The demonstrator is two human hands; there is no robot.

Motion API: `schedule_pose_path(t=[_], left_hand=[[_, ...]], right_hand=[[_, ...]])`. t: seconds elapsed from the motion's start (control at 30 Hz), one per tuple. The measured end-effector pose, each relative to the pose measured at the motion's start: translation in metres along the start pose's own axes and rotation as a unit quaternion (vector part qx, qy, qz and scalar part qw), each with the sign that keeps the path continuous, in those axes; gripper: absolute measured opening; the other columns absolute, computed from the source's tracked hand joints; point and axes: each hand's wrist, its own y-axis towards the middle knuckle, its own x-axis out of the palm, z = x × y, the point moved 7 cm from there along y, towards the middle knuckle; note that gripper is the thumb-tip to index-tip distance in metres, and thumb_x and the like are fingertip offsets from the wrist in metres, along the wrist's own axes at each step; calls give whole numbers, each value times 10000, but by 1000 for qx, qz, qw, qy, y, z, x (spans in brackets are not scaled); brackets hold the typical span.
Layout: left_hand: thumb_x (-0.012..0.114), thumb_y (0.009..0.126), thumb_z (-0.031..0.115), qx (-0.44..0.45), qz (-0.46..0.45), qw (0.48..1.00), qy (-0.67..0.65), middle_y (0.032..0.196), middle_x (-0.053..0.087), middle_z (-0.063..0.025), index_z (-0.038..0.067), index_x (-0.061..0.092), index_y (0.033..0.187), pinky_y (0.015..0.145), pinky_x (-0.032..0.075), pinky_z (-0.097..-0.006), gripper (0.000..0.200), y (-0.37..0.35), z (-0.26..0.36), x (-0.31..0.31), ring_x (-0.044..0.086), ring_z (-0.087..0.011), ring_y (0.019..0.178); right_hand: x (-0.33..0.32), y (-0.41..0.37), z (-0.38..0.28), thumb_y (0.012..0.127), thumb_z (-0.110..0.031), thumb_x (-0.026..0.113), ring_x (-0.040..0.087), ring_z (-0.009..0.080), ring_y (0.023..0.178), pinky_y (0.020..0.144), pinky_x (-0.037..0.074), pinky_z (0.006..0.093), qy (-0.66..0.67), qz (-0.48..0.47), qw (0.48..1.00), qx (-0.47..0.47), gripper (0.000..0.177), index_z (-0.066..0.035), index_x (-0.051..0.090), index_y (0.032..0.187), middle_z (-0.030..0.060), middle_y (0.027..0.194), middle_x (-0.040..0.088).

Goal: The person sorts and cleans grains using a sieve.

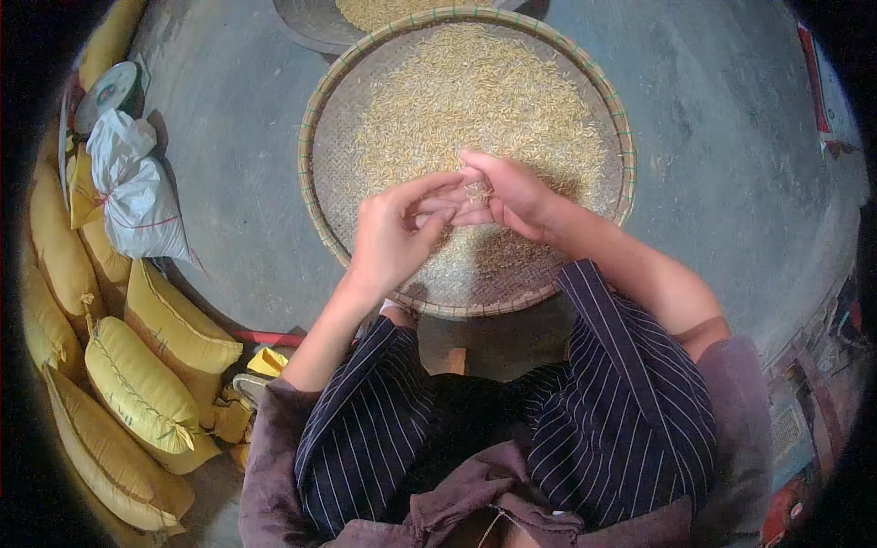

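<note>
striped trousers (621, 365), dark with pale lines, are shown nearest, with the sleeves of a purplish-brown garment (740, 393) seen at either side. beyond the knees, both hands are held over a round woven tray (329, 173). the right hand (512, 192) is partly open, its palm turned up and its thumb extended; a few grains (478, 194) are held in it. the left hand (388, 233) is half curled, its thumb and index finger parted and brought against the fingers of the right; whether anything is gripped in it cannot be told. the tray is rimmed with a bound band, and a loose layer of pale yellow grain (475, 100) is spread across it, most thickly in its middle and far part. to the left, filled yellow sacks (142, 384) are laid on the grey floor (237, 192), and a tied white bag (142, 201) is placed beside them, near a round-faced object (107, 96). at the far edge, a grey basin (306, 20) holding more grain is partly overlapped by the tray's rim.
</note>
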Motion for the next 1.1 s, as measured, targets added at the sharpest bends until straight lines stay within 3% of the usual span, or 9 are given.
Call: schedule_pose_path(t=[0.07,0.17,0.3,0.37,0.47,0.63,0.8,0.97,1.1], left_hand=[[624,833,-80,50,66,992,91,1060,680,-103,34,633,1170,745,564,-247,356,-6,14,-8,685,-162,909],[637,828,-69,89,141,969,183,1008,686,-85,30,664,1113,705,568,-250,303,-9,25,-23,687,-145,849],[657,826,-24,128,210,933,263,936,688,-97,39,690,1041,675,565,-253,226,-10,24,-34,679,-140,762],[665,821,-9,123,187,929,294,913,685,-108,40,692,1027,660,561,-262,214,-6,11,-32,681,-155,754],[687,803,14,108,151,930,316,872,680,-125,38,695,997,637,550,-281,196,-4,-6,-20,680,-183,742],[734,755,41,97,72,950,288,827,644,-110,30,680,966,643,537,-302,218,-2,-18,2,655,-203,693],[722,754,45,107,91,952,271,810,598,-128,-7,650,968,636,501,-348,232,-3,-22,6,606,-239,679],[804,710,98,109,155,938,292,830,600,-92,33,640,970,617,530,-300,314,-6,-13,3,620,-185,657],[817,699,108,121,147,933,306,856,588,-96,27,618,991,627,532,-299,363,-4,-21,6,622,-184,676]], right_hand=[[-2,-5,0,994,-427,358,668,337,926,766,583,354,-6,21,1000,20,595,119,509,1175,273,1122,586],[4,-10,-9,1021,-358,306,671,318,924,757,580,311,0,-20,999,27,552,129,548,1116,262,1021,632],[-3,-14,-16,1024,-356,297,678,293,895,739,579,289,-18,-2,1000,15,554,119,575,1090,249,985,648],[-17,-14,-37,1031,-346,271,681,268,881,746,576,293,-119,40,989,-71,555,116,563,1128,239,1000,652],[-29,-23,-56,1030,-359,274,679,231,859,741,546,300,-81,76,985,-135,551,97,572,1109,212,985,660],[-40,-26,-63,1031,-357,273,674,230,881,756,528,291,-50,81,986,-137,546,95,568,1114,200,974,662],[-41,-28,-61,1031,-353,267,673,232,889,759,525,294,-51,83,985,-143,546,95,568,1114,198,972,661],[-44,-26,-58,1030,-357,265,672,230,887,764,520,308,-44,85,986,-136,548,88,575,1110,192,970,663],[-44,-26,-60,1031,-360,264,672,228,882,765,520,311,-52,87,984,-144,549,82,582,1100,187,964,664]])
